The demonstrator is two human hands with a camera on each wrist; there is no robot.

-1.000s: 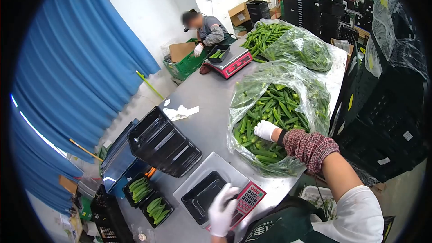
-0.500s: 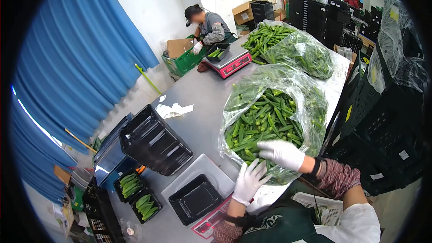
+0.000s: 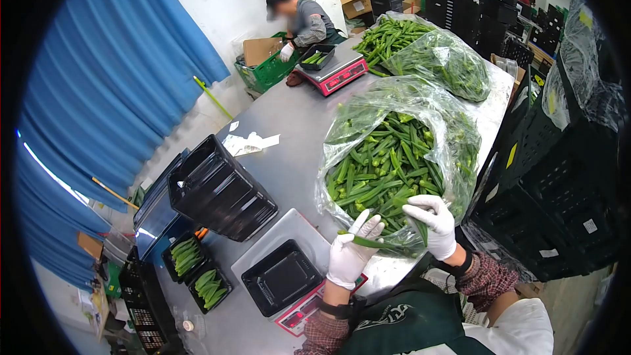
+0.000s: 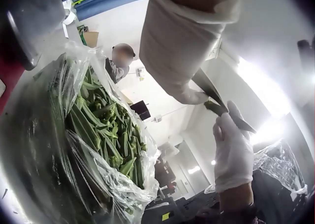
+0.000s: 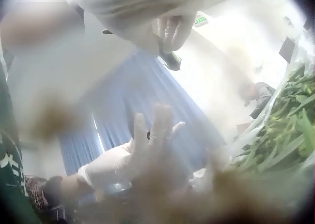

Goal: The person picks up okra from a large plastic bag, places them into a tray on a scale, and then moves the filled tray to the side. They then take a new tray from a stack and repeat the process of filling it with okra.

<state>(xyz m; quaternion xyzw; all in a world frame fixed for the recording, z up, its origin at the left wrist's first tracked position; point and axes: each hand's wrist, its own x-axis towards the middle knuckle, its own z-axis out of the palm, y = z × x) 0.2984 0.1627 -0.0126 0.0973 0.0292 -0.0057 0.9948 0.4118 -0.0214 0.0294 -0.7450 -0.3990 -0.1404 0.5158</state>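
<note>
Both hands wear white gloves and meet at the near edge of a clear plastic bag [image 3: 328, 187] heaped with okra [image 3: 374, 158]. My left hand [image 3: 348, 260] holds a green okra pod [image 3: 368, 242] that lies across its fingers. Beside it my right hand [image 3: 435, 223] pinches another okra pod [image 3: 421, 229] between thumb and fingers. In the left wrist view, pods show between the left hand [image 4: 182, 52] and the right hand [image 4: 234, 152]. An okra end [image 5: 171, 60] pokes out below the right hand's fingers in the hazy right wrist view.
Left of the hands, a black tray [image 3: 279, 279] sits on a scale [image 3: 309, 223]. Two okra-filled trays [image 3: 209, 288] and stacked black trays [image 3: 223, 190] stand further left. Across the table are another scale [image 3: 335, 79], a second okra bag [image 3: 444, 66] and a person [image 3: 305, 20].
The right hand has come out of the okra heap towards the bag's near edge. My left hand has moved from the scale to beside it, and both now hold okra.
</note>
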